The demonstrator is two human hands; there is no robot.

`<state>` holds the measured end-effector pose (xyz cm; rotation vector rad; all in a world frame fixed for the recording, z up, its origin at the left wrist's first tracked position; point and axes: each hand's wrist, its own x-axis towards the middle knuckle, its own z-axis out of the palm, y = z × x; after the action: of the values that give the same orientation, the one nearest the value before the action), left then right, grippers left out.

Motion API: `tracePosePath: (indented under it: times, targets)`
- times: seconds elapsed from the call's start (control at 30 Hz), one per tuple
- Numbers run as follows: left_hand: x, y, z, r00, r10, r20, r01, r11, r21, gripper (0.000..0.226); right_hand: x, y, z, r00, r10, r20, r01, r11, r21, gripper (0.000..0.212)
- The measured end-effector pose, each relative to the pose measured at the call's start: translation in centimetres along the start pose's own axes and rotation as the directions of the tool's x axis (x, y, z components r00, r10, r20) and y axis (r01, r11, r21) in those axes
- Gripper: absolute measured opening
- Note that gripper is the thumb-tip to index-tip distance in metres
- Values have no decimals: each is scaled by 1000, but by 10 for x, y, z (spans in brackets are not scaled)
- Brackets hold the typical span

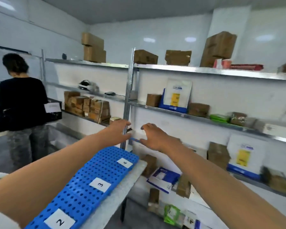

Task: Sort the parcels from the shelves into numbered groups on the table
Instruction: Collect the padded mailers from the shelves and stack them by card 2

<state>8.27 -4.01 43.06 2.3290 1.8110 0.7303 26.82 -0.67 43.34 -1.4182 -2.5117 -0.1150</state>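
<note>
Currently, head view, the only one. Both bare arms reach out toward 12 o'clock and meet at the shelf unit's upright post [130,90].

- Task's thing: a white parcel [137,135], flat, with a blue strip along its lower edge. It sits between the two hands and in front of the post. Its long axis runs roughly 9 to 3, with the 3 end dipping slightly. It is badly blurred and no number can be read.
- Right hand [153,138]: at the parcel's 3 o'clock end. The fingers hook over the top edge and the thumb sits below near the blue strip, so it is gripping.
- Left hand [118,130]: at the 9 o'clock end, fingers spread. Blur hides any contact, so I cannot tell whether it clasps the parcel.
- Both hands are about equally near, but the right has the surer hold.

Around:
- Blue perforated tiles [82,192] lie on the table [122,185], running from 6 toward 7 o'clock of the hands. They carry the labels 4 [125,163], 3 [100,184] and 2 [59,221], and tile 4 is nearest.
- Brown boxes [218,152] and more white mailers fill the shelves at 3 to 5 o'clock.
- Another person [21,100] stands at 9 o'clock, well apart.

Judgement: the carry back goes toward 6–7 o'clock. The post just behind the left hand is the thing to clear.
</note>
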Motion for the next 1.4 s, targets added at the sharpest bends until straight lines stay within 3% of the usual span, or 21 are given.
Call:
tracePosePath:
  times: [0.27, 0.53, 0.9, 1.17, 1.4]
  targets:
    - [91, 48, 35, 982, 173, 71, -176, 984, 33, 58, -13, 99, -32, 959, 276, -62, -275, 961, 15, 57]
    - [197, 55, 84, 948, 309, 80, -317, 938, 137, 60, 44, 181, -23, 926, 363, -99, -363, 932, 23, 56]
    - [336, 41, 135, 956, 279, 92, -289, 950, 118, 60, 124, 286, 1, 892, 440, -102, -435, 898, 66, 60]
    - [427, 60, 153, 972, 227, 58, -233, 963, 133, 60, 187, 373, -9, 914, 384, -128, -383, 923, 33, 51]
    - [503, 79, 154, 986, 164, 5, -163, 973, 163, 57, 254, 438, -23, 932, 328, -155, -315, 943, 102, 43]
